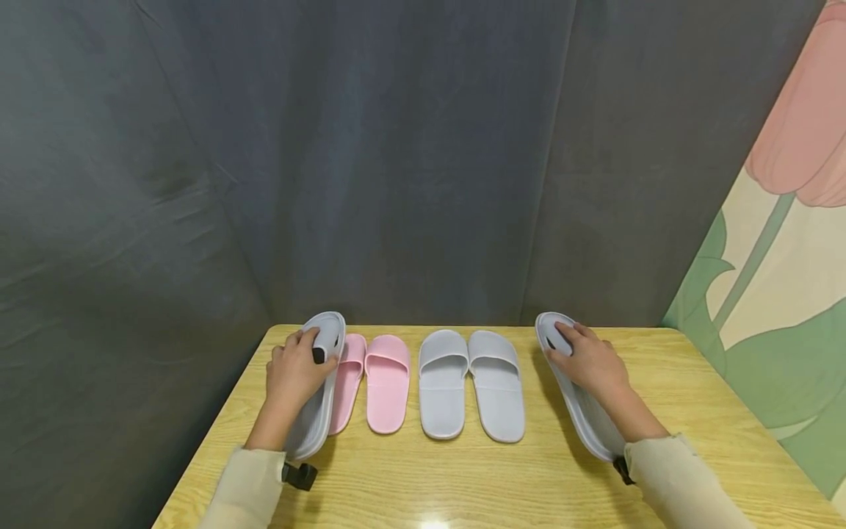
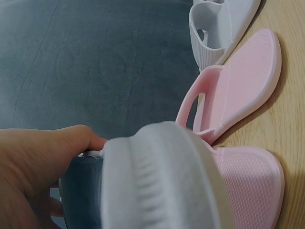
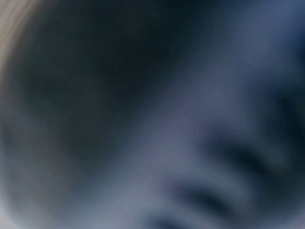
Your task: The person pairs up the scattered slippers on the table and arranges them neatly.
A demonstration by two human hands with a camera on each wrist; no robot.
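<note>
My left hand grips a grey slipper by its strap, which carries a dark patch. The slipper stands tilted at the left of the table, overlapping the left pink slipper in the head view. In the left wrist view, the thumb presses the strap and the held slipper's pale sole edge fills the front. At the right, my right hand grips another grey slipper by its strap, also tilted, toe away from me. A blurred, close grey surface fills the right wrist view.
Between the hands lie a second pink slipper and a light grey pair, one left and one right, toes toward the back edge. Beneath is a wood-grain table. A dark curtain hangs behind, a floral panel at right.
</note>
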